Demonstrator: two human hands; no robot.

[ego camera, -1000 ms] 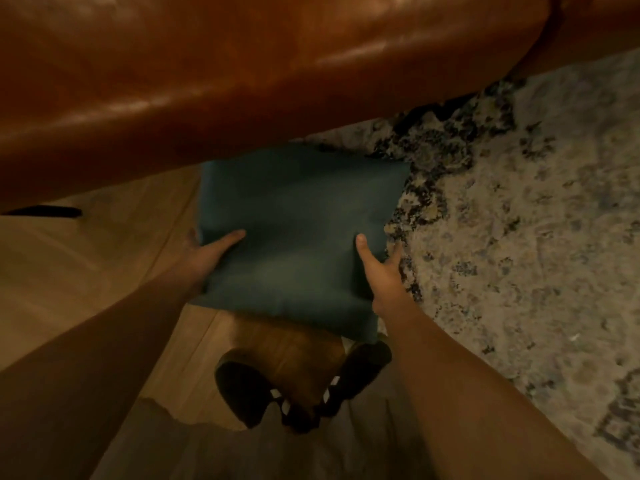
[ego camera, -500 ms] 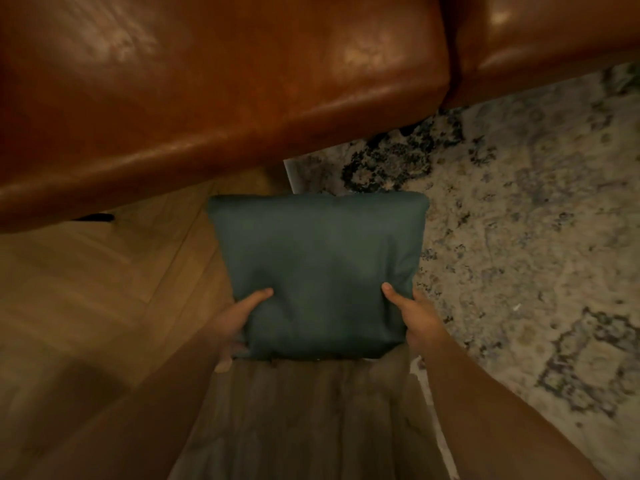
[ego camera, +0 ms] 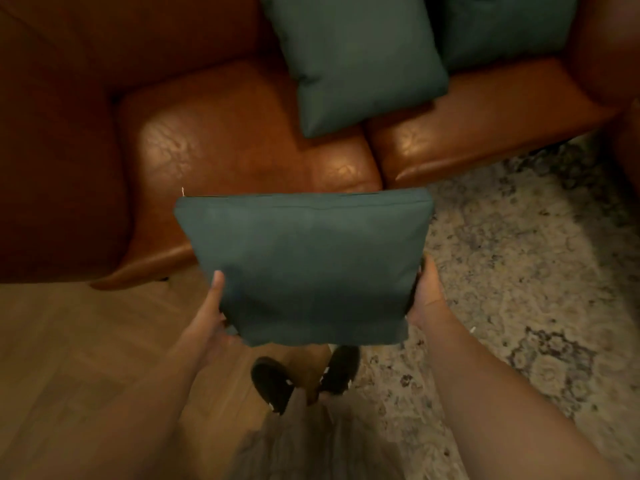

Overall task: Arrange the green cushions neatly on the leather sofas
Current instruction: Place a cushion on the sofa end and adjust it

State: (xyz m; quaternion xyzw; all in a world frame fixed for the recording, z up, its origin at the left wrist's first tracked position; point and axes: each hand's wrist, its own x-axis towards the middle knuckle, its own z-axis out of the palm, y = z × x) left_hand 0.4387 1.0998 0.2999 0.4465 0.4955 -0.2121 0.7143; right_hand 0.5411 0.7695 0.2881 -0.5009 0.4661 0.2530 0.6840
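A square green cushion (ego camera: 308,265) is held in the air in front of the brown leather sofa (ego camera: 221,140). My left hand (ego camera: 211,317) grips its lower left edge, thumb on top. My right hand (ego camera: 427,292) grips its lower right edge, fingers hidden behind the fabric. On the sofa a second green cushion (ego camera: 356,60) leans across the seam between the two seats. A third green cushion (ego camera: 502,26) stands to its right against the backrest.
The sofa's left armrest (ego camera: 52,168) bulges out at the left. A patterned rug (ego camera: 519,265) covers the floor on the right, wooden floor (ego camera: 69,358) on the left. My dark shoes (ego camera: 273,382) stand below the cushion.
The cushion has been lifted from the floor to sofa-seat height in both hands. My view has swung up, so the seats and two other cushions now show.
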